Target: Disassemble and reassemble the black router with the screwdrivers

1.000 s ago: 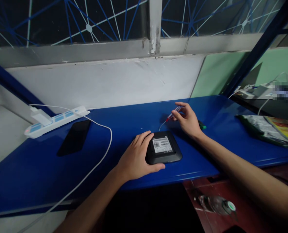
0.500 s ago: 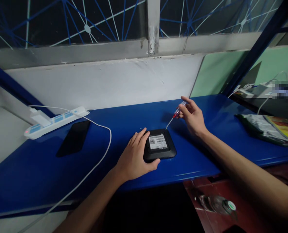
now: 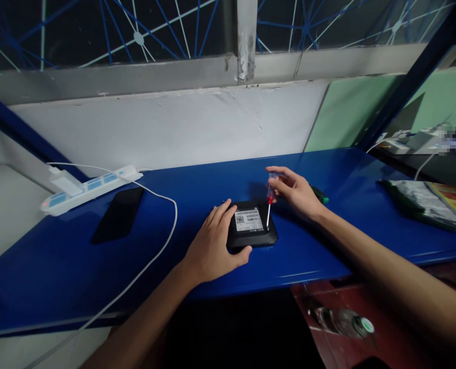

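A flat black box-shaped device (image 3: 268, 239) with a white printed label (image 3: 248, 220) lies on the blue table. Around its left side curves my left hand (image 3: 215, 243), thumb at the near edge and fingers on the top, gripping it. My right hand (image 3: 294, 192) pinches the clear handle of a screwdriver (image 3: 269, 207) with a red collar. The shaft points down, its tip at the device's top near the label's lower right corner. Partly hidden behind my right wrist is a small green object (image 3: 320, 195), kind unclear.
A white power strip (image 3: 93, 187) with a plugged-in charger stands at the left, its white cable (image 3: 170, 225) crossing the table. A black phone-like slab (image 3: 117, 215) lies beside it. A shiny food packet (image 3: 430, 202) is at the right; a plastic bottle (image 3: 345, 322) is below the table edge.
My right hand has brought the screwdriver from the device's far right corner toward its near right, tilting it more upright. The green object has come into view. My left hand stays on the device.
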`<action>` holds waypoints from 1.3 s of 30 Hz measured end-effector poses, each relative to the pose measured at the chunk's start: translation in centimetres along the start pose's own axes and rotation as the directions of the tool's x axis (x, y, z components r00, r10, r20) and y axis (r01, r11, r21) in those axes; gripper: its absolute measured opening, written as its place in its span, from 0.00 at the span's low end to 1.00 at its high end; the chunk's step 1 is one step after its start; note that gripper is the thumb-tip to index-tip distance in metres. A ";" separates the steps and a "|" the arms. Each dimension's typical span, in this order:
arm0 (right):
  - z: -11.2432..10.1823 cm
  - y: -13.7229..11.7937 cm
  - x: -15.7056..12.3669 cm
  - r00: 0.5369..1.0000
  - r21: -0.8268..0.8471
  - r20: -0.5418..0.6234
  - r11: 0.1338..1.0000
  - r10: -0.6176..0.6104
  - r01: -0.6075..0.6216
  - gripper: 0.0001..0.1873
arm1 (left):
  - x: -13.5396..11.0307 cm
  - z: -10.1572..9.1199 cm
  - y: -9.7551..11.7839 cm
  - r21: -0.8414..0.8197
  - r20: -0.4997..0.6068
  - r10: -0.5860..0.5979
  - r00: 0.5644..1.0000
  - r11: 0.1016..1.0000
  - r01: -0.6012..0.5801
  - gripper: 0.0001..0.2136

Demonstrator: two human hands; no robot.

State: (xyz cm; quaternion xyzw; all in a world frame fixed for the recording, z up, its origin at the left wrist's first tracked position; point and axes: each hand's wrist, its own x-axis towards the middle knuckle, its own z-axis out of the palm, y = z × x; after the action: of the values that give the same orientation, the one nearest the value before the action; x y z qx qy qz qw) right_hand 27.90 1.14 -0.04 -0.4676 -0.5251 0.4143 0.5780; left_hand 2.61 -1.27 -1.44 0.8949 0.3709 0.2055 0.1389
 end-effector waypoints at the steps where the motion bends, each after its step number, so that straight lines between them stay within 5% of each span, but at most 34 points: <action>1: 0.0 0.0 0.0 1.000 -0.011 0.003 1.000 0.001 -0.001 0.20 | 0.0 0.0 0.0 -0.005 -0.005 0.001 1.000 1.000 -0.001 0.39; 15: -0.4 0.2 -0.1 0.995 -0.090 0.075 0.994 -0.062 0.069 0.20 | -0.1 0.1 -0.1 -0.001 -0.015 0.011 1.000 1.000 -0.011 0.38; 29: -0.4 0.2 0.4 0.948 -0.093 -0.234 0.975 -0.217 0.200 0.19 | -0.1 -0.2 0.2 -0.055 -0.007 0.008 1.000 0.998 -0.008 0.36; 39: 1.6 2.5 0.8 0.982 -0.070 -0.048 0.981 -0.182 0.178 0.17 | -0.3 -0.4 0.5 -0.090 -0.003 0.035 0.999 0.995 -0.035 0.39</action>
State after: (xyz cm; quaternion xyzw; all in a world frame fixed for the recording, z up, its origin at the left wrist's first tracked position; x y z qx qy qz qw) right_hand 26.43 2.62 -2.31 -0.4480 -0.5625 0.3300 0.6116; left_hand 2.55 -1.74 -0.94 0.8939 0.3457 0.2253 0.1753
